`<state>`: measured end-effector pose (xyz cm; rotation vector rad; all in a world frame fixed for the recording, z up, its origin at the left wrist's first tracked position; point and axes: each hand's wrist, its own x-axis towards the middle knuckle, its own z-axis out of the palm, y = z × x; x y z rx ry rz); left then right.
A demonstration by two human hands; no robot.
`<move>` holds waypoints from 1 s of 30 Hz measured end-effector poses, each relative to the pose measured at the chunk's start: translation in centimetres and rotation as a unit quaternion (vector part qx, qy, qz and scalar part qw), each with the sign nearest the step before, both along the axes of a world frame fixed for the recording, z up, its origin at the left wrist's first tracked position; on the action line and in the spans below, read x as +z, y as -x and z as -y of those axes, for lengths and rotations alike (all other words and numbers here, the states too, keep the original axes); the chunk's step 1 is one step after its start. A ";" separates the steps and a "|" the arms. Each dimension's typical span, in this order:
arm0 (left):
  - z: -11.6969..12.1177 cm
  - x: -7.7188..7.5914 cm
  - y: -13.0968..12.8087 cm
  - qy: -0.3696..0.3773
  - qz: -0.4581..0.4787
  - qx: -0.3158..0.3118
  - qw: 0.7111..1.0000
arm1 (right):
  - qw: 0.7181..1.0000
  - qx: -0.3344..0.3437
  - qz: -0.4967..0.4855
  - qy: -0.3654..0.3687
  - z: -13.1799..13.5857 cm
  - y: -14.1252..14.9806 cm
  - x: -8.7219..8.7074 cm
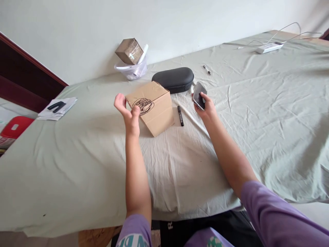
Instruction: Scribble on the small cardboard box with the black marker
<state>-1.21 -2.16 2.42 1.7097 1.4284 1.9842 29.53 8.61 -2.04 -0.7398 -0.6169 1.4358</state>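
A brown cardboard box (154,108) with a black scribble on its top sits on the sheet-covered table (77,164). My left hand (128,111) hovers just left of the box, fingers apart and curled, holding nothing and close to the box's near corner. My right hand (205,106) is closed on a dark phone (199,95), tilted upright to the right of the box. A black marker (180,115) lies on the sheet between the box and my right hand.
Behind the box lies a black oval case (173,79). A clear tub (132,70) with a small cardboard box (129,50) stands by the wall. A small pen (207,69), a white power strip (268,47) far right, papers (57,108) at left.
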 end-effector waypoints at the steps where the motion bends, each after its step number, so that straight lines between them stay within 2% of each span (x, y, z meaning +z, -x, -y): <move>1: -0.2 -0.5 0.1 0.011 -0.027 -0.054 0.998 | 0.999 0.008 -0.026 -0.029 0.2 0.1 0.6; 3: -0.5 -1.6 0.0 0.046 -0.057 -0.134 0.988 | 0.995 0.047 -0.048 -0.077 0.9 0.1 1.8; 5: -0.8 -2.4 -0.3 0.071 -0.044 -0.163 0.983 | 0.991 0.083 -0.041 -0.094 1.7 0.1 2.9; 8: -1.2 -3.3 -0.7 0.087 -0.009 -0.154 0.984 | 0.988 0.110 -0.024 -0.104 2.8 0.1 4.0; 12: -1.9 -4.6 -0.4 0.107 0.036 -0.152 0.982 | 0.984 0.110 -0.028 -0.136 3.8 1.0 5.0; 17: -2.3 -8.0 -0.6 0.136 0.086 -0.160 0.974 | 0.979 0.119 -0.045 -0.160 5.4 3.0 7.1; 20: -2.1 -9.8 -1.2 0.157 0.110 -0.186 0.964 | 0.972 0.164 -0.047 -0.164 6.6 3.8 8.2; 22: -2.0 -10.3 -1.5 0.172 0.118 -0.197 0.958 | 0.958 0.237 -0.039 -0.156 7.3 4.1 8.6; 25: -2.0 -10.1 -1.3 0.195 0.112 -0.227 0.948 | 0.926 0.349 -0.027 -0.142 8.0 4.4 8.8; 27: -2.1 -9.9 -1.1 0.188 0.110 -0.238 0.946 | 0.913 0.384 -0.021 -0.138 8.2 4.6 8.9; 30: -2.1 -9.6 -1.0 0.181 0.118 -0.235 0.948 | 0.910 0.396 -0.005 -0.122 8.1 4.8 9.0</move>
